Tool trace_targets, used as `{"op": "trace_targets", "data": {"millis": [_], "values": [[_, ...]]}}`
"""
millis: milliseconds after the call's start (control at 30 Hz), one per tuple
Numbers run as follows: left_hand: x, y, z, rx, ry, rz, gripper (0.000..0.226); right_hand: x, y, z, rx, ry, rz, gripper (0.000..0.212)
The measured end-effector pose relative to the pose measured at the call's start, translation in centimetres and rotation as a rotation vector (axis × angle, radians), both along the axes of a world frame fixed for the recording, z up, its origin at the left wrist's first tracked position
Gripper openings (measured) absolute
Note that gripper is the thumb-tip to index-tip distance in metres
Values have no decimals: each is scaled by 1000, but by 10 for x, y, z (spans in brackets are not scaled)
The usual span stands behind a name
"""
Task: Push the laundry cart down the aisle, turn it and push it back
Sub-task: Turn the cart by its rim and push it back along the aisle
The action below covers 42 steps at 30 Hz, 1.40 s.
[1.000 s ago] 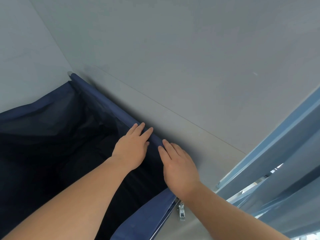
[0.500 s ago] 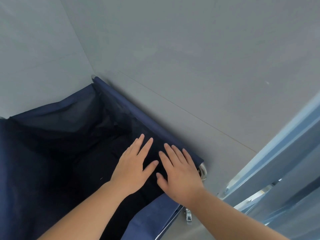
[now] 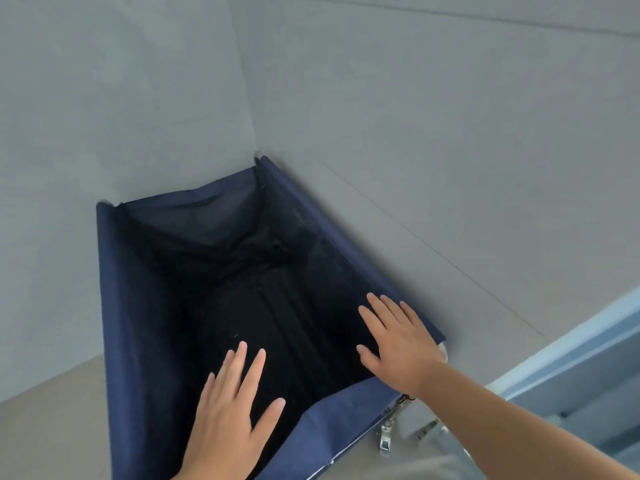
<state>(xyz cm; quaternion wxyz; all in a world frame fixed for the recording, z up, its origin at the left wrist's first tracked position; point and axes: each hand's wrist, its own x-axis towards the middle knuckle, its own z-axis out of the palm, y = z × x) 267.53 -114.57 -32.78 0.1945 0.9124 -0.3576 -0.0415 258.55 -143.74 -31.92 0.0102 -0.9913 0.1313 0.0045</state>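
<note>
While the far corners of the navy-blue fabric laundry cart on a metal frame (image 3: pixel 221 306) sit against the grey wall (image 3: pixel 415 116), filling the centre and lower frame, both hands are off it. Left hand (image 3: pixel 225 417) hovers over the dark interior at lower centre, fingers (image 3: pixel 251 372) spread wide, gripping nothing. Right hand (image 3: pixel 401 341) lies flat near the right rim, fingers splayed; contact cannot be confirmed. Judged: the cart has met the corner and the hands are shifting grip to turn it. Against the earlier frame, the hands have parted and left the right rim, and the cart shows more squarely.
</note>
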Motion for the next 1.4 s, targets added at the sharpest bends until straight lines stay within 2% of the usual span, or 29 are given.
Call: {"op": "trace_targets", "data": {"millis": [133, 300, 467, 633, 867, 1067, 1200, 1400], "values": [[2, 29, -1, 101, -37, 122, 77, 10, 2, -3, 0, 51, 96, 73], [6, 45, 1, 167, -58, 242, 77, 32, 11, -3, 38, 8, 230, 74], [7, 49, 8, 156, -91, 310, 77, 42, 30, -5, 75, -34, 302, 79], [0, 68, 19, 59, -25, 289, 84, 35, 54, 5, 212, -101, 302, 87], [-20, 112, 23, -82, 73, 215, 80, 10, 86, 32, 334, -140, 297, 88], [-27, 131, 12, -72, 122, 219, 74, 4, 69, 29, 251, -75, 191, 87], [-33, 122, 4, -23, 20, 174, 74, 2, 41, 8, 126, 33, 189, 89], [-35, 100, -6, 98, -56, 117, 76, 7, 14, -12, 15, 57, 180, 86]]}}
